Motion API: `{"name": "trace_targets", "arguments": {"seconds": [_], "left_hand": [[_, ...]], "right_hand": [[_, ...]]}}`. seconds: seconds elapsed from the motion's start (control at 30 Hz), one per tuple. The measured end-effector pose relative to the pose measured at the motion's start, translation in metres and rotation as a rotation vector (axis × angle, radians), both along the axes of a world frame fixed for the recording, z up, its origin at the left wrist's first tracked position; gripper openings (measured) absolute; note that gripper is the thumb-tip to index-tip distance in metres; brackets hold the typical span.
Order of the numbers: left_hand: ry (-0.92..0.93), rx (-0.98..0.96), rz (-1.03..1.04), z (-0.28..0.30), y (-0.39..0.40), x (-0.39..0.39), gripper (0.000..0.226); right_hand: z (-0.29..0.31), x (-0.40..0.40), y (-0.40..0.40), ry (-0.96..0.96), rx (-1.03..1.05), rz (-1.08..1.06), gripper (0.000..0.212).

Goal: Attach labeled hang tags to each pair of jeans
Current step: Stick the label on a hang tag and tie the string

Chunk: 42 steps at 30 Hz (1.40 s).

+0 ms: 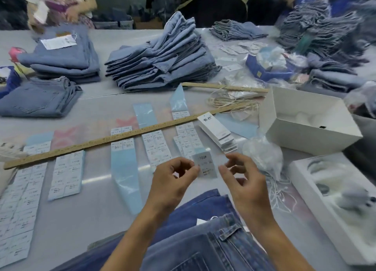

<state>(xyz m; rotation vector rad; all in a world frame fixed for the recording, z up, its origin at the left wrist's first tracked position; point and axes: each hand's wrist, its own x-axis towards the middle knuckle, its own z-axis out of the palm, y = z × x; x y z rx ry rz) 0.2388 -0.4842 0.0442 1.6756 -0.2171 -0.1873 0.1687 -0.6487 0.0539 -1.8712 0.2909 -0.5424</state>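
Pale paper sticker label (205,164) is hanging above the bench's near middle, the left hand (173,181) pinching its edge while the right hand (242,181), fingers loosely curled, is holding nothing. Probably best to keep it flat, then press it squarely onto a hang tag from the stack (217,131), beyond the jeans (203,240) at the near edge.

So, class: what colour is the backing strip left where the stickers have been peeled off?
Pale, glossy blue backing strip; the head view, the only one, shows it.
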Motion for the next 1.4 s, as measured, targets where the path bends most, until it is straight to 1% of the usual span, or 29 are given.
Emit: {"name": "trace_targets", "arguments": {"seconds": [0.03, 0.07, 0.13, 0.2, 0.33, 0.47, 0.57, 0.63, 0.67, 0.7, 0.73, 0.77, 0.8, 0.83, 0.87, 0.9, 0.97, 1.0, 1.03, 1.13, 1.2, 1.27, 1.33, 1.4], "left_hand": [[-0.034, 0.037, -0.06, 0.0, -0.007, -0.003, 0.016], [-0.063, 0.066, -0.115, 0.001, -0.015, -0.005, 0.017], [-0.12, 0.108, -0.188, 0.004, -0.028, -0.008, 0.016], [-0.15, 0.132, -0.239, 0.005, -0.04, -0.01, 0.015], [-0.155, 0.147, -0.324, 0.001, -0.061, -0.008, 0.015], [-0.133, 0.155, -0.367, -0.005, -0.077, -0.002, 0.014], [-0.133, 0.175, -0.425, -0.01, -0.087, 0.004, 0.014], [-0.095, 0.187, -0.476, -0.013, -0.091, 0.01, 0.012], [-0.043, 0.16, -0.456, -0.017, -0.094, 0.015, 0.013], [0.011, 0.122, -0.378, -0.022, -0.097, 0.024, 0.016], [0.039, 0.104, -0.246, -0.029, -0.102, 0.035, 0.019], [0.024, 0.137, -0.106, -0.036, -0.109, 0.05, 0.02], [-0.031, 0.228, -0.017, -0.042, -0.119, 0.066, 0.015], [-0.102, 0.339, 0.0, -0.048, -0.131, 0.082, 0.008], [-0.181, 0.447, -0.034, -0.053, -0.144, 0.097, 0.009], [-0.25, 0.544, -0.085, -0.059, -0.159, 0.113, 0.019], [-0.337, 0.699, -0.163, -0.07, -0.184, 0.141, 0.033], [-0.362, 0.764, -0.185, -0.075, -0.194, 0.152, 0.036], [-0.378, 0.833, -0.205, -0.079, -0.202, 0.161, 0.036], [-0.381, 1.007, -0.26, -0.089, -0.215, 0.182, 0.024], [-0.37, 1.016, -0.262, -0.091, -0.216, 0.19, 0.021], [-0.367, 0.995, -0.275, -0.088, -0.213, 0.199, 0.024], [-0.356, 0.962, -0.319, -0.082, -0.208, 0.206, 0.029], [-0.35, 0.918, -0.352, -0.079, -0.204, 0.212, 0.024]], "right_hand": [[-0.001, -0.004, -0.009, 0.056, 0.087, 0.003, 0.012], [-0.001, -0.009, -0.017, 0.09, 0.132, 0.008, 0.006], [-0.001, -0.019, -0.031, 0.116, 0.147, 0.001, 0.012], [-0.001, -0.028, -0.042, 0.119, 0.177, -0.007, 0.013], [-0.003, -0.04, -0.059, 0.137, 0.25, -0.017, 0.006], [-0.006, -0.042, -0.072, 0.138, 0.286, -0.044, 0.009], [-0.011, -0.041, -0.081, 0.144, 0.255, -0.064, 0.005], [-0.016, -0.037, -0.086, 0.143, 0.239, -0.078, 0.005], [-0.019, -0.035, -0.089, 0.137, 0.241, -0.094, 0.006], [-0.022, -0.033, -0.093, 0.125, 0.253, -0.12, 0.007], [-0.025, -0.032, -0.097, 0.111, 0.28, -0.155, 0.009], [-0.028, -0.032, -0.102, 0.092, 0.317, -0.191, 0.011], [-0.03, -0.032, -0.106, 0.075, 0.353, -0.219, 0.012], [-0.033, -0.032, -0.109, 0.06, 0.379, -0.234, 0.011], [-0.035, -0.033, -0.112, 0.049, 0.39, -0.239, 0.01], [-0.038, -0.034, -0.114, 0.044, 0.388, -0.24, 0.01], [-0.042, -0.036, -0.117, 0.048, 0.382, -0.244, 0.007], [-0.045, -0.037, -0.119, 0.05, 0.387, -0.248, 0.005], [-0.046, -0.038, -0.12, 0.052, 0.393, -0.253, 0.005], [-0.054, -0.041, -0.124, 0.046, 0.413, -0.297, 0.022], [-0.057, -0.042, -0.125, 0.048, 0.429, -0.319, 0.026], [-0.06, -0.044, -0.125, 0.06, 0.449, -0.337, 0.027], [-0.062, -0.045, -0.124, 0.073, 0.469, -0.338, 0.025], [-0.064, -0.044, -0.121, 0.095, 0.473, -0.339, 0.017]]}}
